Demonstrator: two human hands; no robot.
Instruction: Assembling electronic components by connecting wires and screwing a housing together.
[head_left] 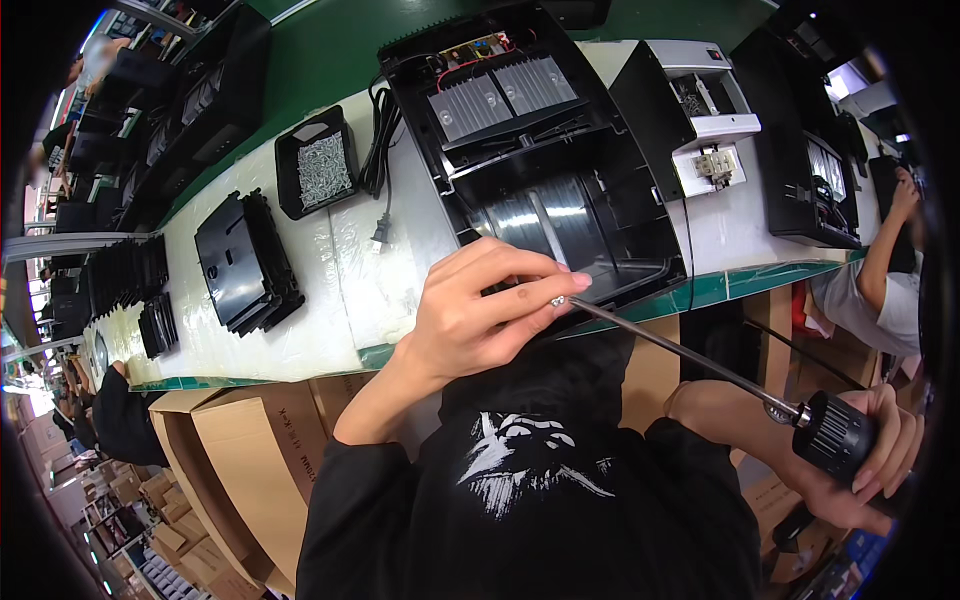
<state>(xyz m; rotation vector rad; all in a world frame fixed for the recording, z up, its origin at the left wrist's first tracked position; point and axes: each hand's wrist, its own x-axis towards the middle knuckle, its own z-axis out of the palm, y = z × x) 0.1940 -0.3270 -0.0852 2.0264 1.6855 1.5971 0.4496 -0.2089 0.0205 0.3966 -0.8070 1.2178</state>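
My left hand (pixel 480 305) is raised over the near edge of the bench, thumb and fingers pinched on a small silver screw (pixel 558 301). The tip of a long driver bit (pixel 690 352) reaches this screw. That bit runs down to the right into a black power drill (pixel 832 435), and my right hand (pixel 885 450) is wrapped around its body. Behind my left hand lies an open black plastic housing (pixel 640 215), with finned metal heat sinks (pixel 500 95) and red wires at its far end. My fingers partly cover the housing's near side.
A black tray (pixel 287 175) of screws sits left of the housing, beside a coiled power cord (pixel 382 130). Stacked black panels (pixel 240 262) lie farther left. White-and-black units (pixel 725 125) stand right. Cardboard boxes (pixel 255 450) are below the bench; another person's arm (pixel 880 255) shows right.
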